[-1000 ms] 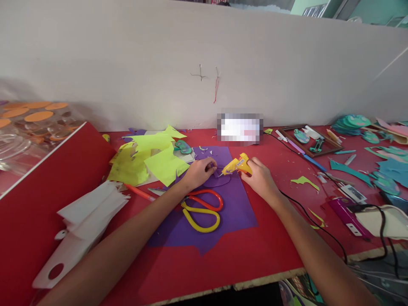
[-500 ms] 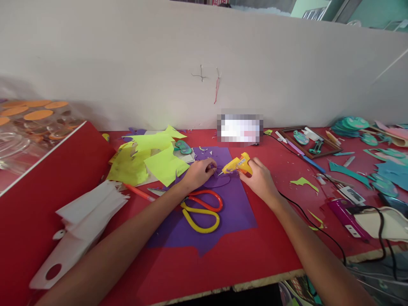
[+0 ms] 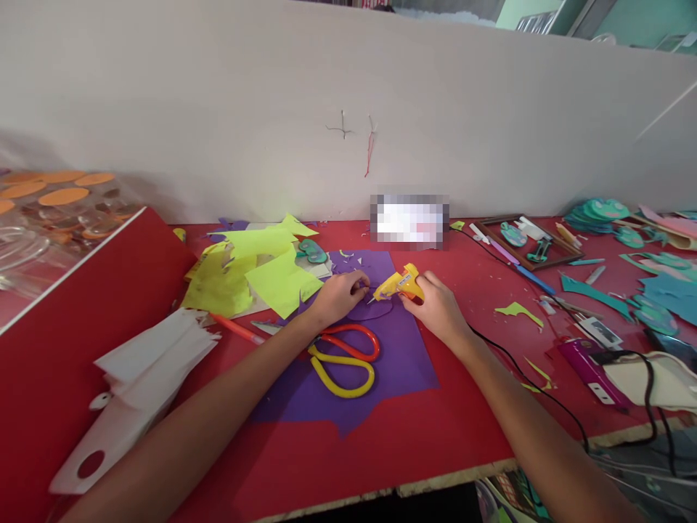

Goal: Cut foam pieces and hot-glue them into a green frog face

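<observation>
In the head view, my right hand point(image 3: 437, 309) is wrapped round the grip of a yellow glue gun point(image 3: 396, 282). Its nozzle points down and left, close to the fingertips of my left hand point(image 3: 342, 296). Those fingers are pinched at the edge of a rounded purple cut-out point(image 3: 372, 311), partly hidden by the hand. Under it lies a larger purple sheet point(image 3: 403, 363) with a ragged front edge. Scissors point(image 3: 348, 392) with one red and one yellow handle rest on the sheet below my left wrist, their blades partly covered by the forearm.
Lime-green sheets point(image 3: 283, 280) and a teal cut-out point(image 3: 312, 251) lie left of the hands. White material point(image 3: 147, 378) leans near a red panel point(image 3: 81, 312). Rightward are a brown tray point(image 3: 571, 259), teal pieces point(image 3: 593, 214), a purple power strip point(image 3: 591, 374) and a black cord point(image 3: 523, 367).
My right hand has moved slightly left with the glue gun, bringing its nozzle lower and closer to the purple cut-out. My left hand stays in place.
</observation>
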A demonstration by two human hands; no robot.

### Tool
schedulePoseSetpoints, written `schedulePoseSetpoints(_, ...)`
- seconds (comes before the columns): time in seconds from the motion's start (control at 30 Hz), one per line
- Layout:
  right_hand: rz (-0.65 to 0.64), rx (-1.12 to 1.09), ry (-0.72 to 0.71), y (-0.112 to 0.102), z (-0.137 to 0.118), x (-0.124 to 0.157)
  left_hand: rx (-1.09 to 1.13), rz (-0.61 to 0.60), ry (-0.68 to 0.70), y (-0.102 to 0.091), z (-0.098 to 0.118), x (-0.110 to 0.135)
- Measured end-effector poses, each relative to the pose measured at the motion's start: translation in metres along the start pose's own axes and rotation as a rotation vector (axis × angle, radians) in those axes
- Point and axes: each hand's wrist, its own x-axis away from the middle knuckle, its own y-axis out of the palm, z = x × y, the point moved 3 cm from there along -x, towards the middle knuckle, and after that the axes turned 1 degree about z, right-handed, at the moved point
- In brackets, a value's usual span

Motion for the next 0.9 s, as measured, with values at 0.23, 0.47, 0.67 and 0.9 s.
schedulePoseSetpoints(0.23,0.021,-0.015,0.006,-0.0019,-0.0005,0.0004,0.0,-0.016,-0.016,-0.0015,0.0018,0.0004)
schedulePoseSetpoints(0.47,0.05,0.029,0.061,-0.0021,0.0013,0.0003,0.003,-0.021,-0.012,-0.0022,0.0033,0.0005)
schedulePoseSetpoints(0.67,0.008,0.051,0.053,0.0003,0.0014,0.0013,0.002,-0.018,-0.013,-0.0022,0.0025,0.0004)
schedulePoseSetpoints(0.9,0.021,0.035,0.054,-0.0024,0.0004,0.0009,-0.014,-0.018,0.002,-0.0014,0.0022,0.0)
